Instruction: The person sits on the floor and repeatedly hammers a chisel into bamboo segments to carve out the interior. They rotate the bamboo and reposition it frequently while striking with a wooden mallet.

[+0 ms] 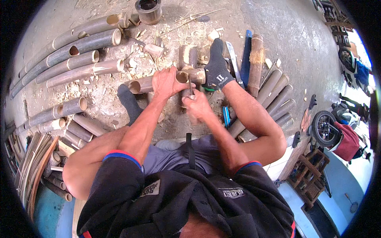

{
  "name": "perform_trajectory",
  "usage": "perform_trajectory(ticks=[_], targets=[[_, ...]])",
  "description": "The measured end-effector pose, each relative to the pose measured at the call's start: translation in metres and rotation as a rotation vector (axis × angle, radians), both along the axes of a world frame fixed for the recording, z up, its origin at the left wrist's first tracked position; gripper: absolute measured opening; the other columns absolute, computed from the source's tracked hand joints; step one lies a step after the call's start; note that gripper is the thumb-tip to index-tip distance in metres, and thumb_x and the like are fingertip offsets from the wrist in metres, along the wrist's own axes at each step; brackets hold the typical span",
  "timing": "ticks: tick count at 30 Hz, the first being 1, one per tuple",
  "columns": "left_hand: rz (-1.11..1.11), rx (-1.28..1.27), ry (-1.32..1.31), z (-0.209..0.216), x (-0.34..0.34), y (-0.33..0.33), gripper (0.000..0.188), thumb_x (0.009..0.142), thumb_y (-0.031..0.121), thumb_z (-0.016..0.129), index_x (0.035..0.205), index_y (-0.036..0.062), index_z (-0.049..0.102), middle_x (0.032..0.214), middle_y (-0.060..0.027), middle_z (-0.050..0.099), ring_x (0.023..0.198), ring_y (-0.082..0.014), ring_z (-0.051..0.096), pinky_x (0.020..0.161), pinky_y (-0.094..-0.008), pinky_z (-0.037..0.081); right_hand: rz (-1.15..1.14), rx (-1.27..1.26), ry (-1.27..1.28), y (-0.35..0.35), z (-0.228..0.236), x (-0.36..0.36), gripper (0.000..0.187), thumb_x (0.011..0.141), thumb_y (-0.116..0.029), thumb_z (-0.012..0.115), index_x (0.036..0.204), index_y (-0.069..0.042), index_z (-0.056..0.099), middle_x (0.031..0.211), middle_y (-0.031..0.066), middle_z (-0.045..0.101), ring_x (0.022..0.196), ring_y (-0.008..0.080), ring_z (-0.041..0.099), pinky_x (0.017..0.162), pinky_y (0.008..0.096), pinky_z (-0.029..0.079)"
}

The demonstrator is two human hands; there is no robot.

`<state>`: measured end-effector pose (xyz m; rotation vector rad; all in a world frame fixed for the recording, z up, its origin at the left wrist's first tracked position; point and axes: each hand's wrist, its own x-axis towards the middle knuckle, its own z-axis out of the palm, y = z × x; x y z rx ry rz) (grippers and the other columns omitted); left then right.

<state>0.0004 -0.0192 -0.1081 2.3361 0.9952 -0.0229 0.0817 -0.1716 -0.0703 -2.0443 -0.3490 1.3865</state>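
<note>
A short bamboo tube [145,85] lies crosswise between my feet, over a thicker bamboo piece [187,55]. It has an open end at the left and a round hole cut near its right end. My left hand [166,81] is closed over the middle of the tube, just left of that hole. Closed around the handle of a narrow-bladed tool [189,84] is my right hand [197,104]; the blade stands at the hole's edge, its exact kind unclear. My right foot in a black sock [216,65] touches the tube's right end, and my left foot [129,104] is by the other.
Long bamboo poles with cut holes [79,51] lie at the left. A long blade [233,57], a blue saw-like strip [246,51] and bamboo lengths [274,85] lie right of my foot. Wood chips [103,85] cover the floor. A dark round container [149,14] stands at the back.
</note>
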Motion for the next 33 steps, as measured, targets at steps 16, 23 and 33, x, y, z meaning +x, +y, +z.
perform_trajectory(ticks=[16,23,33], targets=[[-0.180,-0.227,0.009,-0.006,-0.025,0.032,0.079,0.063,0.067,0.081,0.112,0.0065,0.067,0.105,-0.0206,0.072,0.100,-0.0365,0.070,0.085,-0.0480,0.052,0.862,0.021,-0.160,0.032,0.004,0.087,0.042,0.083,-0.032,0.069,0.106,0.003,0.066,0.075,0.0232,0.069,0.069,0.0360,0.070,0.068,0.0439,0.056],[-0.219,-0.163,0.204,0.000,-0.030,0.039,0.074,0.060,0.064,0.084,0.105,0.0079,0.067,0.098,-0.0184,0.073,0.096,-0.0379,0.071,0.083,-0.0482,0.055,0.213,0.066,0.068,0.002,-0.014,-0.002,0.028,0.090,-0.027,0.068,0.094,0.000,0.063,0.068,0.0097,0.061,0.058,0.0225,0.061,0.055,0.0405,0.052],[-0.222,-0.053,0.046,-0.030,-0.045,0.037,0.027,0.089,0.030,0.064,0.103,0.0069,0.066,0.095,-0.0166,0.072,0.091,-0.0355,0.072,0.078,-0.0463,0.056,-1.123,0.420,0.849,0.125,-0.024,-0.059,0.019,0.094,-0.023,0.066,0.087,-0.008,0.057,0.070,0.0032,0.055,0.059,0.0187,0.057,0.052,0.0388,0.050]])
